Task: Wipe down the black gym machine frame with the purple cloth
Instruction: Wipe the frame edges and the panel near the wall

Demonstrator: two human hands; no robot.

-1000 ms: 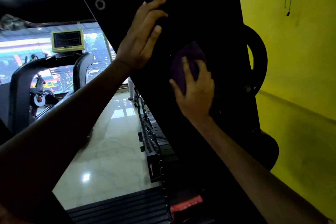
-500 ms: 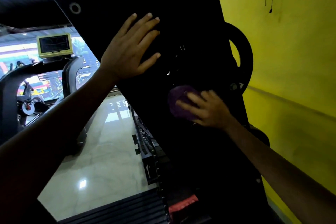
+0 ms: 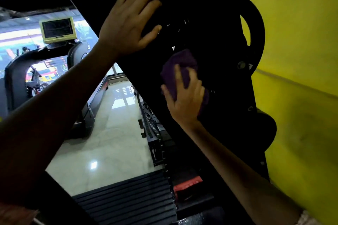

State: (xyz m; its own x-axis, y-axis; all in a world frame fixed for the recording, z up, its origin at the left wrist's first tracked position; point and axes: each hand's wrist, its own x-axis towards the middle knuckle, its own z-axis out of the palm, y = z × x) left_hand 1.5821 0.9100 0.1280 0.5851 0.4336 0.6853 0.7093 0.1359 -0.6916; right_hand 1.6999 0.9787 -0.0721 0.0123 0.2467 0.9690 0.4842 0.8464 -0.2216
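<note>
Cloth point(image 3: 180, 65), purple and bunched into a soft wad, lies pressed against the black gym machine frame point(image 3: 210, 14) near the middle of its sloping panel, under the right hand point(image 3: 184, 100). That hand's fingers point(image 3: 178, 76) are laid over the wad, slightly curled, pinning it to the metal. The left hand point(image 3: 128, 22) is flat on the panel higher up, toward its left edge, fingers spread and straight, holding nothing. The cloth looks light and limp, likely to fold or slip from under the palm unless gathered thick. The frame looks rigid and smooth, so it should take firm pressure; bolts near its right edge could snag fabric.
</note>
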